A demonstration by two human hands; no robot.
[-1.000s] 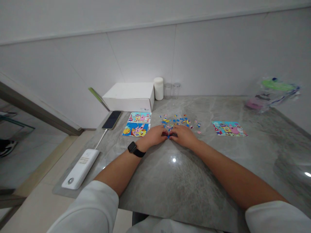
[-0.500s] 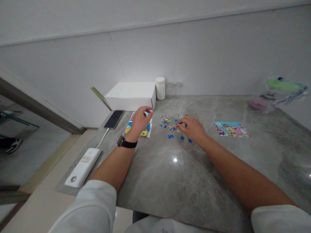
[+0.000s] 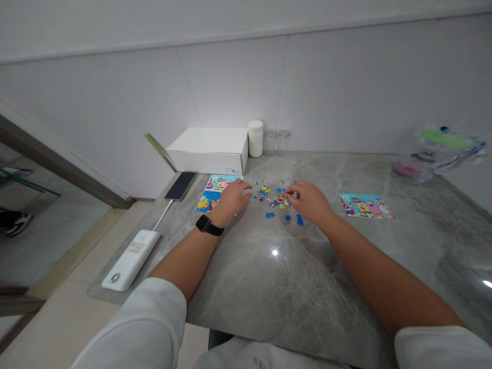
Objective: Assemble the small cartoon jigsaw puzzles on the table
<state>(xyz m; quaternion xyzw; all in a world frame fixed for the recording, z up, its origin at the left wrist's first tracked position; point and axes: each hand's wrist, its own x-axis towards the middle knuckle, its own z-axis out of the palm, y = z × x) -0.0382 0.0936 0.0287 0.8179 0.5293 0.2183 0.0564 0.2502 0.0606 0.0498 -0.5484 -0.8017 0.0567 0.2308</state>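
Note:
My left hand [image 3: 232,198], a dark watch on its wrist, hovers over the right part of a colourful cartoon sheet [image 3: 208,201]. Its fingers are apart and hold nothing. To its right lies a loose pile of small puzzle pieces [image 3: 265,190], mostly yellow, blue and red. At the pile's right edge, my right hand [image 3: 309,203] pinches a puzzle piece, mostly hidden by the fingertips. Nearer to me are several blue pieces: one clump [image 3: 270,215], a single piece [image 3: 288,218] and a taller blue bit [image 3: 300,220] below my right hand.
A cartoon picture card [image 3: 366,206] lies on the right. At the back stand a white box [image 3: 207,150], a white bottle [image 3: 255,139] and two clear jars [image 3: 283,143]. On the left are a phone [image 3: 180,185] and a white power bank [image 3: 130,260]. A plastic bag [image 3: 434,154] sits far right.
My left hand has moved right and lower, towards the pile, uncovering more of the sheet. The blue bit below my right hand now looks taller. My right hand stays near the pile.

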